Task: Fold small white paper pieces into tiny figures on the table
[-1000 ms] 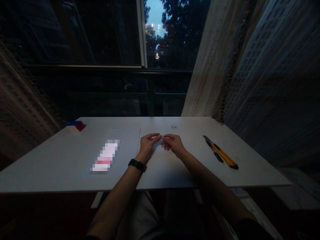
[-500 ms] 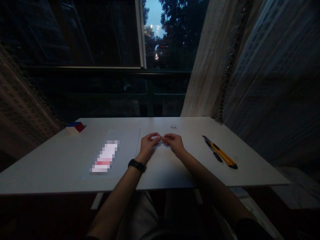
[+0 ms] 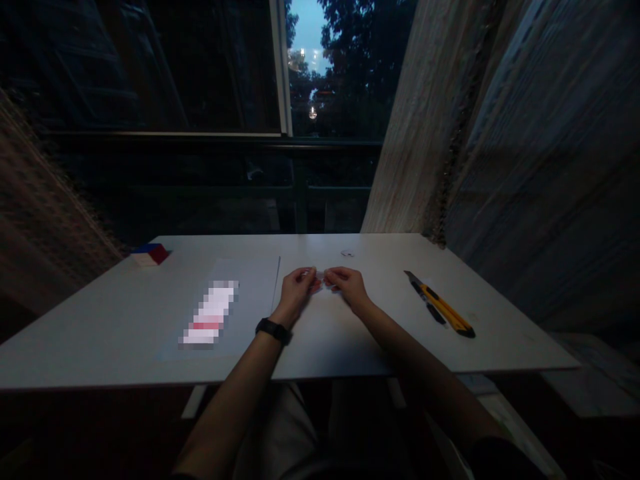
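Across a white table (image 3: pixel 325 340) by a dark window (image 3: pixel 200 60), spots a tricolour block (image 3: pixel 151 254) far left, then a pale sheet (image 3: pixel 255 293). On to the left hand (image 3: pixel 297 287), pinched narrow at the fingertips, facing the right hand (image 3: pixel 352 288), pinched just as narrow, with a small pale item (image 3: pixel 321 275) between them, too blurred to name. Just beyond, a thin loop (image 3: pixel 347 253); further right, finds a black cutter (image 3: pixel 433 311) beside a yellow cutter (image 3: pixel 447 310).

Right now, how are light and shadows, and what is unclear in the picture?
Head view: dim overall, the sky brighter; head view: soft shadow on the table, near its front edge; head view: pixelation covers part of the paper; head view: details between left hand and right hand unclear.
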